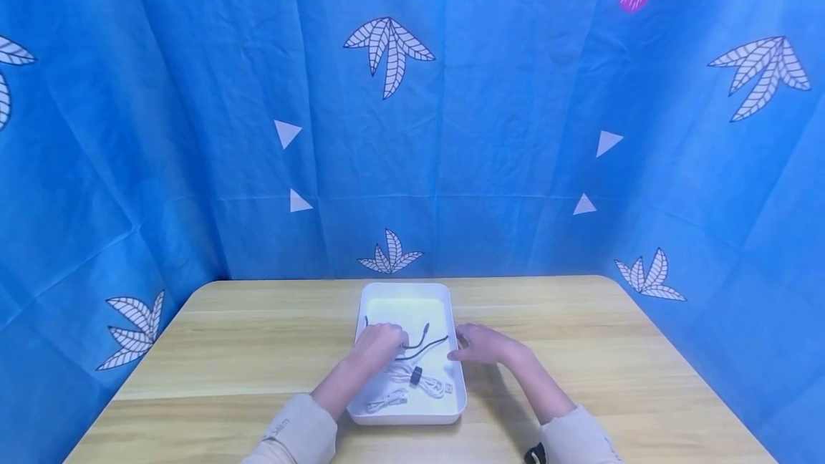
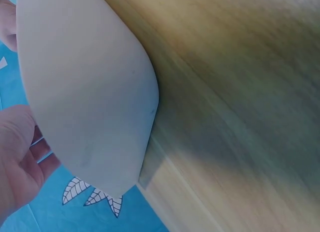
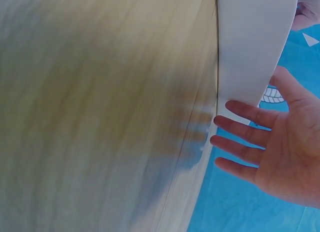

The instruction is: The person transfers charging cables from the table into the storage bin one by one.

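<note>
A white tray (image 1: 407, 419) stands on the table with cables inside. My left hand (image 1: 382, 344) reaches over its left side, fingers curled around a black cable (image 1: 424, 349), which shows on both sides of the hand; the fingertips are hidden. In the left wrist view, the tray's wall (image 2: 90, 92) covers part of the left hand (image 2: 20, 157). My right hand (image 1: 480, 344) is beside the tray's right wall, its fingers spread and holding nothing in the right wrist view. Nearer in the tray lie a white cable with a black strap (image 1: 416, 376) and another bundled white cable (image 1: 387, 399).
The tray rests on a wood-grain table (image 1: 258, 349). Behind it and at both sides hangs a blue patterned curtain (image 1: 515, 235). A small dark object (image 1: 535, 454) shows at the right sleeve (image 1: 576, 439).
</note>
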